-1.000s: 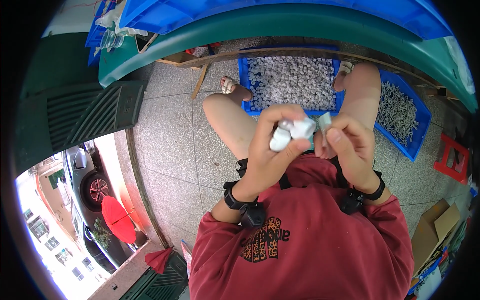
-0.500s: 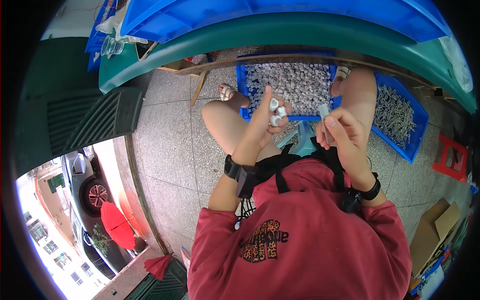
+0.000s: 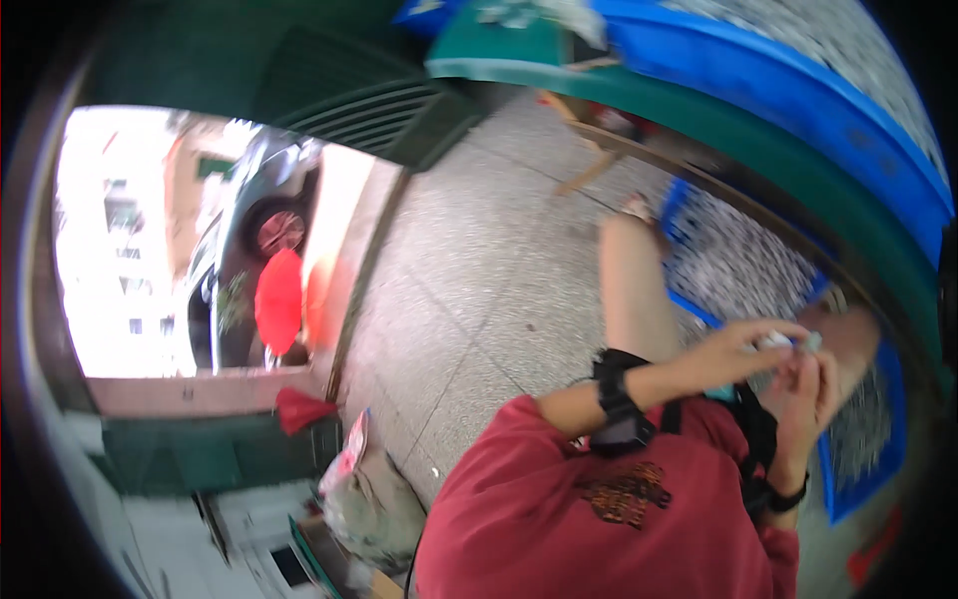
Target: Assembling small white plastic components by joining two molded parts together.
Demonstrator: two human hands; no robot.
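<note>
My left hand (image 3: 743, 349) is closed round small white plastic pieces (image 3: 776, 341), partly hidden by its fingers. Close against it, my right hand (image 3: 808, 394) pinches a small pale, translucent piece (image 3: 813, 342) at its fingertips. The two hands meet above my lap, and motion blur hides whether their pieces touch. Beyond them on the floor, a blue bin (image 3: 691, 305) holds a heap of small whitish pieces. Another blue bin (image 3: 831, 491), to the right of my right hand, contains greyish metal parts.
A green table (image 3: 499, 62) with a large blue tray (image 3: 778, 88) crosses the top right. A wooden brace (image 3: 589, 172) slants below it. To the left are a doorway with a red umbrella (image 3: 279, 301), a car outside, and a filled sack (image 3: 374, 509) on the floor.
My view has swung left, so the scene shifts rightward and blurs. My hands, apart before, are now together, with the white pieces and the translucent piece still in them.
</note>
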